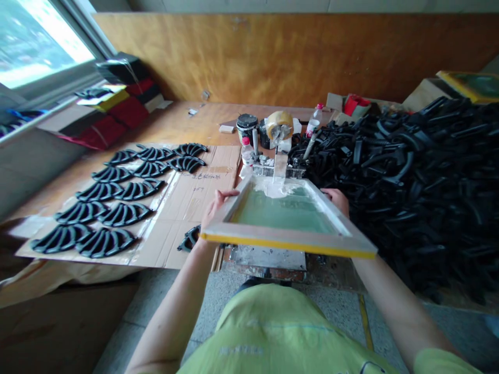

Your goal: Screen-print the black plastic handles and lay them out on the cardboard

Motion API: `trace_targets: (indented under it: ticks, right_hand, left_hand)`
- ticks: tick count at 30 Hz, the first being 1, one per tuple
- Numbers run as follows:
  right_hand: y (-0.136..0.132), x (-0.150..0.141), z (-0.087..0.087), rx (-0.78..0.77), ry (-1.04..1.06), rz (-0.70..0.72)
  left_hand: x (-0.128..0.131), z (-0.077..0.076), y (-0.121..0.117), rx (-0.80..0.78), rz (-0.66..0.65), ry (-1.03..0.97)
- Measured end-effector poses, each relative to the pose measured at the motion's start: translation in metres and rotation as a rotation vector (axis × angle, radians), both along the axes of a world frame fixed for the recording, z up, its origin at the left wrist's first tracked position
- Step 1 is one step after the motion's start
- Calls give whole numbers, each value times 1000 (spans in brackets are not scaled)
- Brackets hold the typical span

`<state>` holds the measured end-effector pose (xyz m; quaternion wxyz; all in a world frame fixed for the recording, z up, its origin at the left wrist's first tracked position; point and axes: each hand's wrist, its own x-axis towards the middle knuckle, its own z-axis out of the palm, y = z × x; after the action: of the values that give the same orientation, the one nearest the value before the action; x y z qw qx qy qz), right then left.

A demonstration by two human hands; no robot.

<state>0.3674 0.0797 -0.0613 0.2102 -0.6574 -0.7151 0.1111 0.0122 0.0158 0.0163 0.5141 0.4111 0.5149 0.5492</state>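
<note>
I'm gripping the framed screen (pixel 288 243) with my left hand (pixel 215 208) and right hand (pixel 337 200), one on each side; its near edge is standing above the metal plate (pixel 268 258). White paste (pixel 275 188) is lying at its far end. Fan-shaped parts (pixel 106 242) are resting in rows on cardboard (pixel 171 208); a heap of black pieces (pixel 413 171) is sitting rightward, so I'm judging this partway along.

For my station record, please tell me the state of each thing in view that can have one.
Left hand: closed on screen frame.
Right hand: closed on its right side.
Screen frame: near edge raised above metal plate.
White paste: spread at far end.
Fan-shaped parts: mostly laid in rows on cardboard.
Black parts at right: heaped.
Bottles: capped.
</note>
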Motion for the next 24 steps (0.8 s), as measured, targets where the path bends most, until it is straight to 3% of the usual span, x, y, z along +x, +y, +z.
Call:
trace_targets:
  ticks: [2,5,9,11,14,18,21,24]
  right_hand:
    - [17,-7,13,125,48,-20]
    - [43,-49,26,273,41,152]
    - [65,-102,24,113,-139,344]
    - [64,-113,17,17,-223,366]
    - [44,-114,6,18,-291,416]
    - [7,-101,4,62,-274,716]
    - [2,-94,11,32,-215,895]
    - [9,-94,11,51,-152,809]
  left_hand:
    - [-9,-24,-22,-170,-78,50]
    - [-12,-69,-43,-287,-116,73]
    - [-7,-112,-47,-305,-61,107]
    - [-6,-120,-44,-316,-48,113]
    - [-8,-122,-42,-329,-55,103]
    - [-10,-124,-42,-334,-59,105]
    - [-10,-128,-43,-325,-72,130]
    - [-11,-129,-42,-316,-97,159]
